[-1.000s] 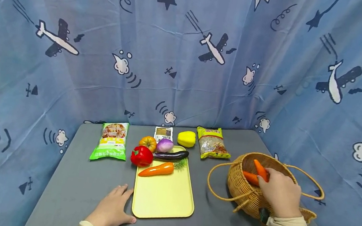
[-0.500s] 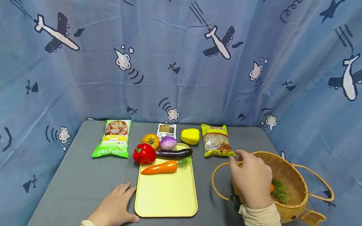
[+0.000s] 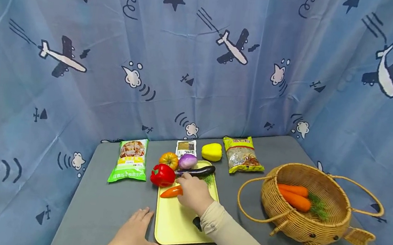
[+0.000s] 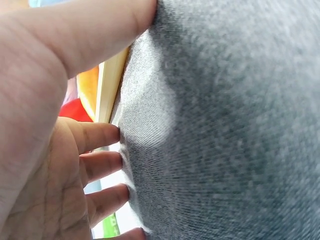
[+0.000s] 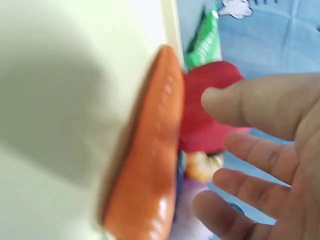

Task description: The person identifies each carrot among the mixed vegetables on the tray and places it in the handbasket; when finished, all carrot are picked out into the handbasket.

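In the head view my right hand (image 3: 194, 193) is over the yellow tray (image 3: 174, 232), hiding part of an orange carrot (image 3: 172, 192). The right wrist view shows a gap between the fingers and that carrot (image 5: 152, 150), with the thumb and fingers spread. A red bell pepper (image 3: 163, 175) lies at the carrot's tip, and a dark eggplant (image 3: 200, 171) lies just behind. My left hand (image 3: 132, 233) rests on the grey table left of the tray, its fingertips touching the cloth in the left wrist view and its thumb near the tray's corner.
A wicker basket (image 3: 311, 226) with looped handles stands at right, holding carrots (image 3: 294, 194). Behind the tray are an orange pumpkin (image 3: 169, 160), a purple onion-like vegetable (image 3: 187, 161), a yellow pepper (image 3: 212, 152) and a small pouch (image 3: 186, 147). Food bags stand left (image 3: 130, 161) and right (image 3: 242, 155).
My right hand let go of a carrot in the basket, left it, and moved left to the carrot on the tray. The left hand stays beside the tray.
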Demonstrator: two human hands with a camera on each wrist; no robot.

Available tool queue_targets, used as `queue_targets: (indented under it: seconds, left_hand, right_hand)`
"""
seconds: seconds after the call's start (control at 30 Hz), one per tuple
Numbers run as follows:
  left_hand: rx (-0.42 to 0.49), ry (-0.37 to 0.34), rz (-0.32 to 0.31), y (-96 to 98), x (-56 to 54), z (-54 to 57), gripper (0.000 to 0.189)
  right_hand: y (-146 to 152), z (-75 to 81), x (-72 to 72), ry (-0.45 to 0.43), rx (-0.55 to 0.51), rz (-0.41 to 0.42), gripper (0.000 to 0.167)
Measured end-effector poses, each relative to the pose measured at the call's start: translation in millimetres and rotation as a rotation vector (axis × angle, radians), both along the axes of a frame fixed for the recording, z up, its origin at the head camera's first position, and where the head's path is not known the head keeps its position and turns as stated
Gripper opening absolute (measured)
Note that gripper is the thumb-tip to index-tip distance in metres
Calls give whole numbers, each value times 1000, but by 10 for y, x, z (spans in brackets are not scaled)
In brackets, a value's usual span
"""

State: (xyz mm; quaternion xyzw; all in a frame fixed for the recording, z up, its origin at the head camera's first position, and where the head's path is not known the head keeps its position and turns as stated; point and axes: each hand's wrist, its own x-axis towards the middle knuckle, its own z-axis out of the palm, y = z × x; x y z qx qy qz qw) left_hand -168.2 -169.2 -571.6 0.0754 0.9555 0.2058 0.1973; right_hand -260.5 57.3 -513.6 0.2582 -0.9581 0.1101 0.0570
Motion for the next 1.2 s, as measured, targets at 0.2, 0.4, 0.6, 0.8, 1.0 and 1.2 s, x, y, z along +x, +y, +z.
queue_targets:
  seconds: [0.2,0.4,0.6,0.8,1.0,1.2]
  left_hand:
    - [6,-7,4,35,30,-9,113]
    - [-1,-10,22,31,50,8,112]
    - [0,10,3,47,37,-7,112]
    - [6,7,12,44,35,-15,112]
    - [1,-3,34,26,41,-8,113]
    - [9,37,20,38,68,34,112]
  right_hand:
    - [-132,-186,34,-57,113,-36,48]
    - [-136,-282,93,-36,123,-31,46]
    - [-81,-390,142,45,88,-83,29]
    - [-20,-458,160,95,95,-89,19]
    - [52,-482,212,98,96,-59,17]
    - [182,-386,328,189,83,57,20]
